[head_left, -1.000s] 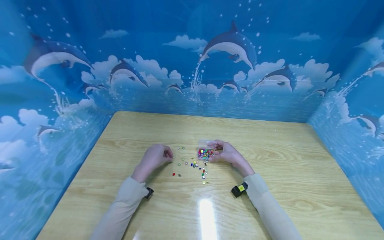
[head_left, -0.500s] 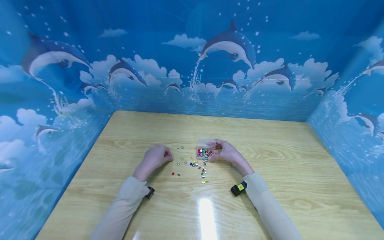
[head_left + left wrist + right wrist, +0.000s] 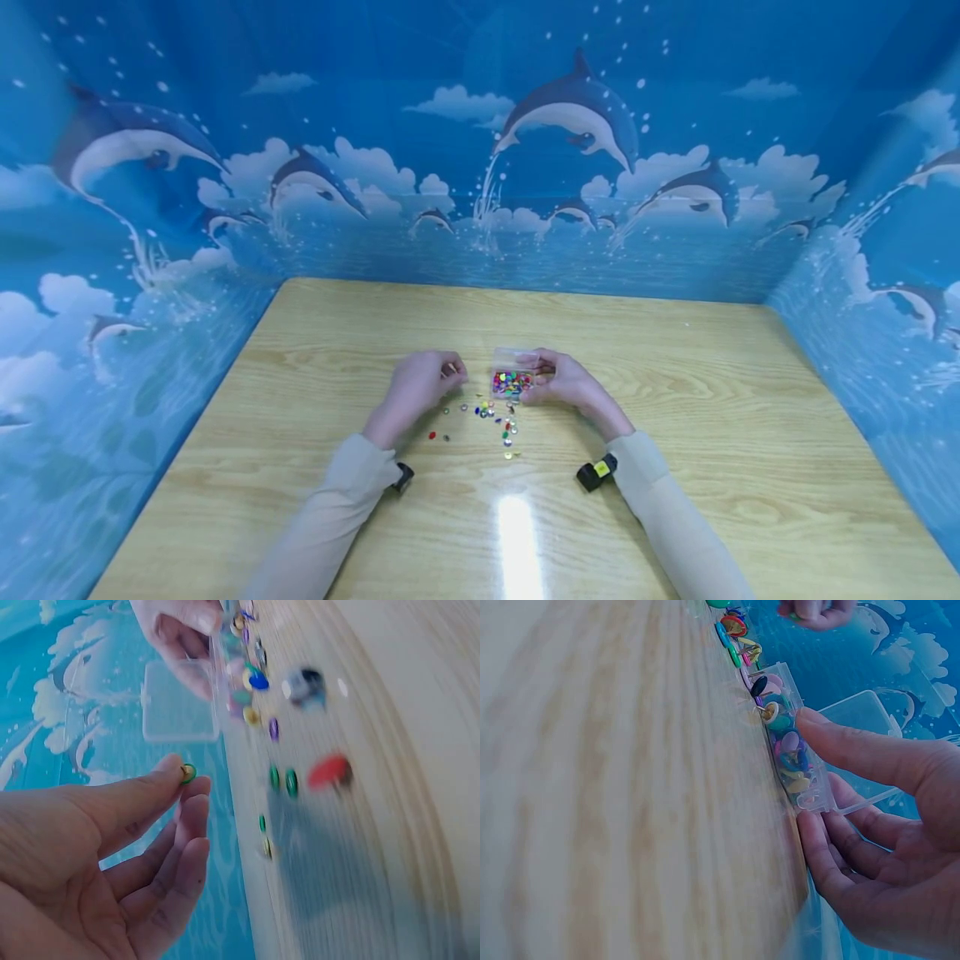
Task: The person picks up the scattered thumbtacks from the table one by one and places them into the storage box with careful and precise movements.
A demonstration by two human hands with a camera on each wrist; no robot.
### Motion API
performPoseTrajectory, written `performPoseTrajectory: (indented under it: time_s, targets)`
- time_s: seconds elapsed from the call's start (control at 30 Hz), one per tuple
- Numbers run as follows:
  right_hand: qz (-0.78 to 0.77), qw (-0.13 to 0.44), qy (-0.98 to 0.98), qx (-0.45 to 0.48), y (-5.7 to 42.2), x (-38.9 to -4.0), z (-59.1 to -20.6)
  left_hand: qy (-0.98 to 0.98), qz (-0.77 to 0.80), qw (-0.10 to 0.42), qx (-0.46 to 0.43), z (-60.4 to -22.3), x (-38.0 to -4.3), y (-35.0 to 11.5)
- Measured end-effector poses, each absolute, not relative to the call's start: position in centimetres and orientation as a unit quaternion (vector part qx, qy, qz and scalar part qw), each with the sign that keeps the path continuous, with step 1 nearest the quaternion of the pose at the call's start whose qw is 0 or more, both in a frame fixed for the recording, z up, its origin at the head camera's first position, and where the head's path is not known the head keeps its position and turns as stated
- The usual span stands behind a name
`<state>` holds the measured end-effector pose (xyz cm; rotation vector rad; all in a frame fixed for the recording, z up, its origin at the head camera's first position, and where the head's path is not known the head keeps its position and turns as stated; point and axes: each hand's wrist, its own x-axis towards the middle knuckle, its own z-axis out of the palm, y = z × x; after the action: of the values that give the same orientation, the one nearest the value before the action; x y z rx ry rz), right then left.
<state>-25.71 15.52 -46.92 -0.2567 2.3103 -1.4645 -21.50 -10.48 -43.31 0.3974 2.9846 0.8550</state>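
Note:
In the head view my left hand [image 3: 422, 385] is to the left of a small clear plastic box [image 3: 515, 357]. The left wrist view shows a green-rimmed thumbtack [image 3: 189, 774] pinched between its thumb and index finger, above the table. My right hand [image 3: 567, 385] grips the box at its right side, thumb near and fingers behind. The hinged lid [image 3: 180, 701] stands raised at the back. Thumbtacks in many colours [image 3: 513, 383] fill the box. Loose ones lie in front and to the left, among them a red thumbtack [image 3: 432, 435] and a blue thumbtack [image 3: 259, 679].
The wooden table [image 3: 675, 375] is bordered by a blue dolphin-print curtain [image 3: 465, 200] at the back and sides. Black wrist cameras sit under both cuffs, such as the right camera [image 3: 597, 472]. A yellow thumbtack [image 3: 508, 456] lies nearest the table's front.
My left hand has moved right, closer to the box, and now covers the spot where a few thumbtacks showed earlier. The right hand and the box have stayed in place.

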Motion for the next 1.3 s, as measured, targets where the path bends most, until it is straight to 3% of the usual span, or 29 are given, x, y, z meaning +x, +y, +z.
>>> performPoseTrajectory:
  time_s: [0.73,1.3]
  targets:
    - [-0.516,0.198,0.829,-0.086,15.5,-25.7,-47.0,0.948,0.281,-0.021,0.147,-43.3,-22.8,-5.3]
    - [-0.515,0.195,0.829,-0.094,15.6,-25.7,-47.0,0.960,0.266,-0.038,0.075,-42.7,-24.7,-9.6]
